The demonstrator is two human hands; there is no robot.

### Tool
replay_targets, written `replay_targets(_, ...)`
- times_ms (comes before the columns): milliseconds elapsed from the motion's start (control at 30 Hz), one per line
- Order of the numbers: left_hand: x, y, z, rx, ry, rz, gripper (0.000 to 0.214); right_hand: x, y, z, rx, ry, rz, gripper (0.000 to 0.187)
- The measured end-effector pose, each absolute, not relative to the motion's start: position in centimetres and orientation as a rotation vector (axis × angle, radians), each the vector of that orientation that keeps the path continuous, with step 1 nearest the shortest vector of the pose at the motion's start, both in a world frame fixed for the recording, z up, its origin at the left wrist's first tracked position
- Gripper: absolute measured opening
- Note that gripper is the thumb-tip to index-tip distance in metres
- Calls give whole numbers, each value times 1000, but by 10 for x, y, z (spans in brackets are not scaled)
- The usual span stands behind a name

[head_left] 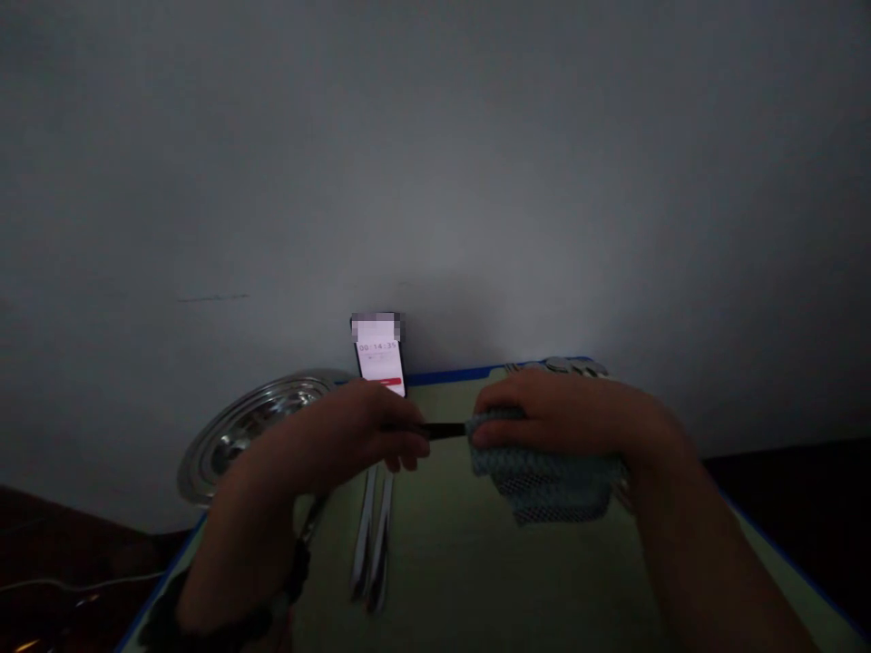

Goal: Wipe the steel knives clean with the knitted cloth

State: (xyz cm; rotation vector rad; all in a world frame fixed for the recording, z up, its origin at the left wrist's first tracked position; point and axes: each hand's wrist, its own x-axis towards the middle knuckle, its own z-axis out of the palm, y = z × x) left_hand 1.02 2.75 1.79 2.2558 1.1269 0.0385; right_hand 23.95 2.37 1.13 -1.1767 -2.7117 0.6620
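Observation:
My left hand [354, 435] is closed on one end of a thin dark utensil [442, 431] held level above the table. Its other end disappears into a blue-grey checked cloth [544, 485], which my right hand [564, 413] grips from above, fingers curled round the cloth and the utensil inside it. Both hands hover over a pale green mat [449, 562]. Two pieces of shiny cutlery [373, 535] lie side by side on the mat below my left hand.
A round steel plate [238, 431] leans at the back left. A phone [379, 355] with a lit timer screen stands against the grey wall. More metal cutlery [564, 365] lies at the mat's far right corner. The scene is dim.

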Motion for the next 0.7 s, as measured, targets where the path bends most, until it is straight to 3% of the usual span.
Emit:
replay_targets(200,-21,28,17,2198,1243,46,28,264,16,18,-1416,-2525,756,31)
replay_targets(500,1,21,18,2183,1148,-28,39,263,8,22,-1434,-2517,741,25)
replay_targets(700,15,20,17,2111,977,28,28,256,4,24,-1369,-2554,681,28)
